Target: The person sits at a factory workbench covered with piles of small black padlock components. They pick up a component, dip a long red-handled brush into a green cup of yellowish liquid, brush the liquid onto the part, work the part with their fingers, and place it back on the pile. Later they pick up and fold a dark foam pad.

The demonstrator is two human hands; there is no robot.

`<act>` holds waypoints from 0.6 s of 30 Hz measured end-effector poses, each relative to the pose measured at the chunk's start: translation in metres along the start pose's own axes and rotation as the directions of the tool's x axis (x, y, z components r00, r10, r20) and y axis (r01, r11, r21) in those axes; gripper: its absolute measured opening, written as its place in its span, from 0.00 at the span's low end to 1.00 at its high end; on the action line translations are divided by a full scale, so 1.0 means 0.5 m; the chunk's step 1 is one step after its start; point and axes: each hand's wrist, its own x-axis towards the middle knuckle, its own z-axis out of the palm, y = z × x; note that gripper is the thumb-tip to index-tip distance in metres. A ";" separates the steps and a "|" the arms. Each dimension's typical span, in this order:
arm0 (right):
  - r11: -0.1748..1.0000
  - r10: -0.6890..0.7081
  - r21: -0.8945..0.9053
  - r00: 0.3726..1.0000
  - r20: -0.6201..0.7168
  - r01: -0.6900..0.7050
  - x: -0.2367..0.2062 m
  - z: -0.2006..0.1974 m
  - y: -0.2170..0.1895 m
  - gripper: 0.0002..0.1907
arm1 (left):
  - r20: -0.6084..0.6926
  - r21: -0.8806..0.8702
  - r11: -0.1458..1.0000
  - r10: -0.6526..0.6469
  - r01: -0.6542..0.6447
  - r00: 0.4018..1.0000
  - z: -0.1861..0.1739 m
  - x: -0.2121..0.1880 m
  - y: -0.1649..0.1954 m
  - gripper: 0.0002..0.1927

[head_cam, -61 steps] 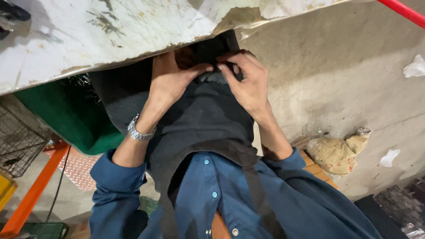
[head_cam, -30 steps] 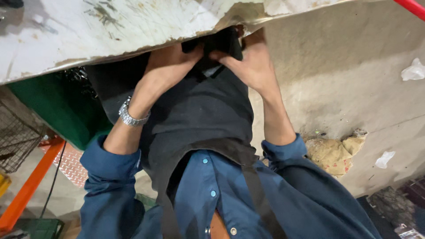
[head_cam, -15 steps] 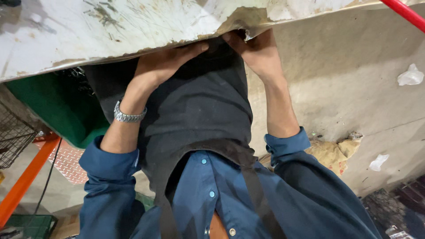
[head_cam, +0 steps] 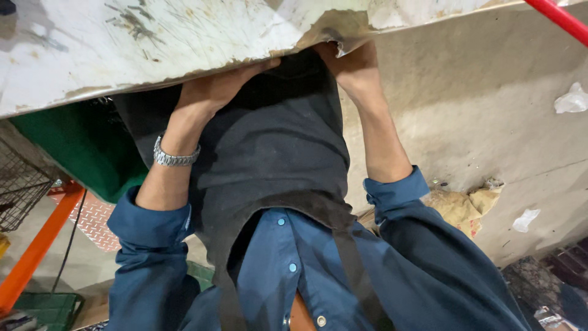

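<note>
Left hand (head_cam: 211, 89) lies at about 11 o'clock on the black cloth (head_cam: 275, 153), fingers stretched flat along its upper edge and running under the lip of the worn white tabletop (head_cam: 153, 37); it rests on the fabric, but whether it pinches it cannot be told. A silver wristwatch (head_cam: 174, 156) circles that wrist, just above the rolled blue sleeve (head_cam: 150, 245). Right hand (head_cam: 352, 67) sits at about 1 o'clock, touching the cloth's upper right corner, its fingers hidden beneath the table edge (so its grip cannot be told either). The cloth hangs from under the tabletop down over the person's front, its lower edge lying across the open blue shirt. At 9 o'clock, behind the left forearm, stands a green bin (head_cam: 79, 147), with an orange rail (head_cam: 37, 251) lower at 8 o'clock. Toward 3 o'clock, on the concrete floor (head_cam: 490, 122), lies a tan crumpled sack (head_cam: 459, 205).
</note>
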 end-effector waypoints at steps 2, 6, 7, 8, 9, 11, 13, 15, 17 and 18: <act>1.000 0.021 0.017 0.999 -0.031 -0.020 -0.006 0.000 0.011 0.11 | 0.042 -0.060 0.997 -0.043 0.046 0.998 0.001 0.000 -0.001 0.32; 0.987 0.059 -0.147 0.996 -0.068 -0.069 -0.011 0.001 0.022 0.09 | 0.105 0.198 0.977 0.056 -0.076 0.993 0.002 0.001 -0.004 0.28; 0.982 0.060 -0.175 0.995 -0.083 -0.073 -0.011 0.001 0.024 0.09 | 0.105 0.320 0.940 0.086 -0.116 0.991 0.003 0.001 -0.004 0.28; 0.987 0.013 -0.158 0.995 -0.097 -0.028 -0.010 0.004 0.028 0.10 | 0.101 0.414 0.898 0.117 -0.149 0.988 0.004 0.001 -0.005 0.28; 0.990 -0.034 -0.143 0.993 -0.111 0.018 -0.008 0.009 0.032 0.11 | 0.112 0.486 0.855 0.144 -0.180 0.983 0.005 0.004 -0.004 0.29; 0.983 -0.070 -0.180 0.988 -0.136 0.045 -0.005 0.012 0.038 0.12 | 0.080 0.555 0.790 0.260 -0.260 0.962 0.003 0.005 -0.005 0.29; 0.959 -0.051 -0.283 0.987 -0.154 0.006 -0.004 0.014 0.041 0.11 | 0.062 0.693 0.655 0.362 -0.302 0.930 -0.002 0.006 -0.008 0.30; 0.982 -0.043 -0.188 0.987 -0.153 0.014 -0.006 0.013 0.042 0.11 | 0.072 0.877 0.403 0.430 -0.263 0.900 -0.011 0.006 -0.011 0.30; 0.990 -0.009 -0.137 0.991 -0.133 -0.009 -0.010 0.008 0.042 0.11 | 0.239 0.878 -0.478 0.393 -0.024 0.888 -0.018 -0.001 -0.013 0.31; 0.990 0.022 -0.135 0.993 -0.113 -0.038 -0.012 0.004 0.039 0.12 | 0.348 0.362 -0.916 0.303 0.171 0.887 -0.021 -0.009 -0.016 0.32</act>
